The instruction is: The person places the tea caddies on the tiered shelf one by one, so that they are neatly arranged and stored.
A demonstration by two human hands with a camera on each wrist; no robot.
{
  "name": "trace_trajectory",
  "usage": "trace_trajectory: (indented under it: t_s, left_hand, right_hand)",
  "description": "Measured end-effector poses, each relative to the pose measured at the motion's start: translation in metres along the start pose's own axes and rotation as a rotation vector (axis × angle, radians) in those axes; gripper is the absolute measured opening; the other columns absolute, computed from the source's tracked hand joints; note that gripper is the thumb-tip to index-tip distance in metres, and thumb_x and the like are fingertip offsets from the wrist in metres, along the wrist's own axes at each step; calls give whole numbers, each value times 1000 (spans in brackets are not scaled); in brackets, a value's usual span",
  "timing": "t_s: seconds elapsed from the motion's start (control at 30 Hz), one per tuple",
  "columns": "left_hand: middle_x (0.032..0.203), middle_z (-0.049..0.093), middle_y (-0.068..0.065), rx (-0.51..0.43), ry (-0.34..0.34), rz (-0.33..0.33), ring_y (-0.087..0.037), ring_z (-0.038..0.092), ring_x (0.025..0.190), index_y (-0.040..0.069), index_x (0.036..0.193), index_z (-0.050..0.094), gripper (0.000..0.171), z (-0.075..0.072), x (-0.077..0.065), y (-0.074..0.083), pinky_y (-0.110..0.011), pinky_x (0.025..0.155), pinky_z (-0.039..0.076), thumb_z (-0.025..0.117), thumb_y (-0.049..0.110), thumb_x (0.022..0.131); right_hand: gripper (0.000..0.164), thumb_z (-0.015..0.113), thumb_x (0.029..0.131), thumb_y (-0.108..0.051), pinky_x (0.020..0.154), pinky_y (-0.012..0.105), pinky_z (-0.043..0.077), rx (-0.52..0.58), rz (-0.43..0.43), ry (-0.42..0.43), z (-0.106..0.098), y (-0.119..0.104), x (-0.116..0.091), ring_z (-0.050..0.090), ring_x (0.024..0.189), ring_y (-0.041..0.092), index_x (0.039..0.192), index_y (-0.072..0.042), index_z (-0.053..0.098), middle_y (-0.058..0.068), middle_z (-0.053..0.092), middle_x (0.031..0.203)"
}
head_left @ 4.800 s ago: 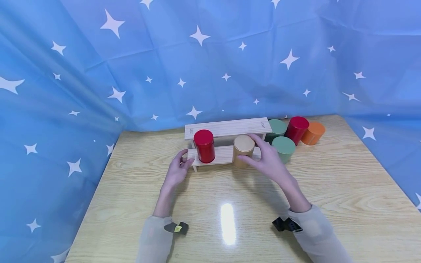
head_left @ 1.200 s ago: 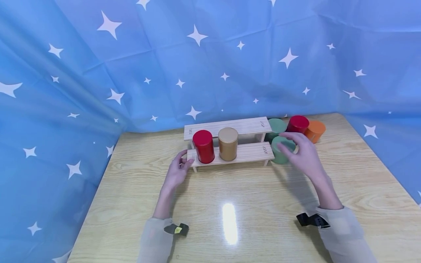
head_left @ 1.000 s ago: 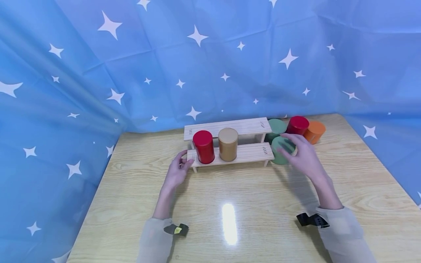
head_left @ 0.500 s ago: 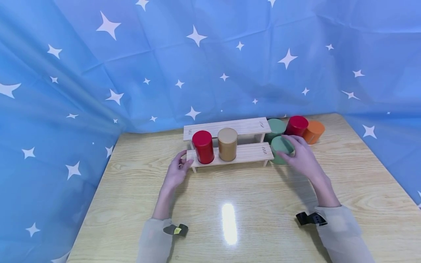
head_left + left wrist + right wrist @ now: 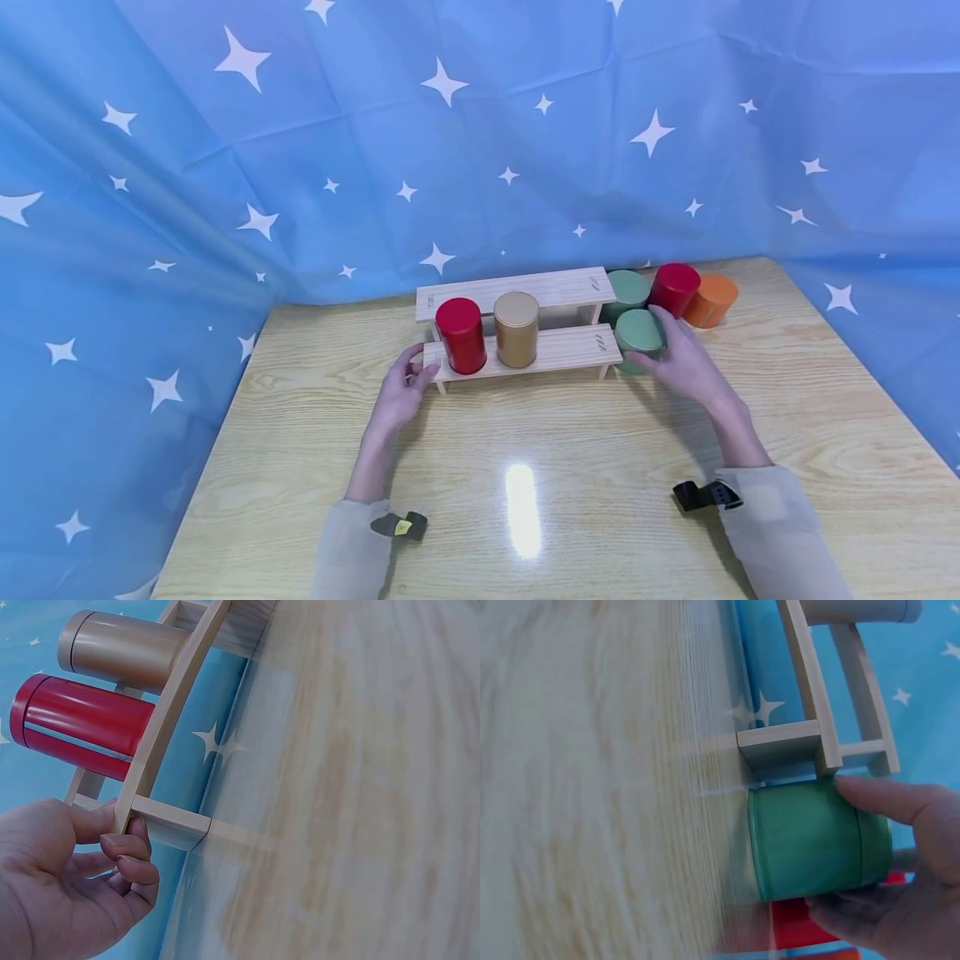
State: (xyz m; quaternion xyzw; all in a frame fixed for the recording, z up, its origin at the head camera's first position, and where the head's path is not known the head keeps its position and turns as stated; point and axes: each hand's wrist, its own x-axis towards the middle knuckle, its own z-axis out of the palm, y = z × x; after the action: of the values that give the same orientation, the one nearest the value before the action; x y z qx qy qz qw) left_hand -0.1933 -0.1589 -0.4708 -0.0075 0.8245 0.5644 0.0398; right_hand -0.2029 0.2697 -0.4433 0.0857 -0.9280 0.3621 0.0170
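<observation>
My left hand (image 5: 397,396) pinches the left end of the lower step of a two-step wooden rack (image 5: 573,346); in the left wrist view the thumb and curled fingers (image 5: 135,866) hold the board's end. On that step stand a red canister (image 5: 461,337) and, to its right, a gold canister (image 5: 516,333), both upright. My right hand (image 5: 690,367) grips the front green canister (image 5: 639,333), which stands on the table against the rack's right end. In the right wrist view the thumb lies along one side of this green canister (image 5: 810,840), the fingers partly hidden on the other.
Behind the gripped canister stand another green canister (image 5: 628,287), a red one (image 5: 677,286) and an orange one (image 5: 716,296), close together. The rack's upper step (image 5: 517,290) is near the blue star-printed cloth (image 5: 337,142). Light glares off the wooden table (image 5: 300,467).
The gold canister has moved left onto the lower step, and my right hand has let it go. That hand has shifted right and taken hold of the front green canister. My left hand stays put.
</observation>
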Motion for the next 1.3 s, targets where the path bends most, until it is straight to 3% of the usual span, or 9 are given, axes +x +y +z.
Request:
trace_trajectory:
  t_s: [0.23,0.53,0.8,1.03,1.3]
  left_hand:
    - [102,54,-12,5,-5,1,-17,49,78,4,152,40,57,0,0,1,-26,65,41,62,22,103]
    - [101,55,-11,11,-1,8,-16,48,78,3,151,41,56,-1,-1,1,-25,64,41,62,21,103]
    - [100,55,-11,12,0,1,-17,48,78,3,151,42,55,-1,0,1,-26,64,40,62,21,103]
    - [100,56,-12,17,3,0,-17,49,79,2,151,41,56,0,0,1,-26,65,41,62,21,103]
    - [102,56,-13,17,-3,4,-17,50,77,2,152,40,56,0,-1,2,-25,63,41,61,21,104]
  right_hand:
    - [90,79,91,-26,104,69,34,51,37,-14,1,5,1,37,132,51,152,8,22,33,36,146]
    - [91,84,86,-29,98,66,39,79,36,73,0,4,-1,44,124,49,148,10,30,33,43,142]
    - [90,86,84,-28,89,59,42,103,1,166,-7,-6,-5,49,116,45,150,4,34,29,48,139]
    - [90,87,82,-28,92,61,43,97,-9,225,-16,-18,-8,50,118,45,150,2,36,27,49,139]
    - [89,90,79,-27,90,51,45,93,-47,250,-18,-31,-10,54,115,39,148,1,41,24,55,134]
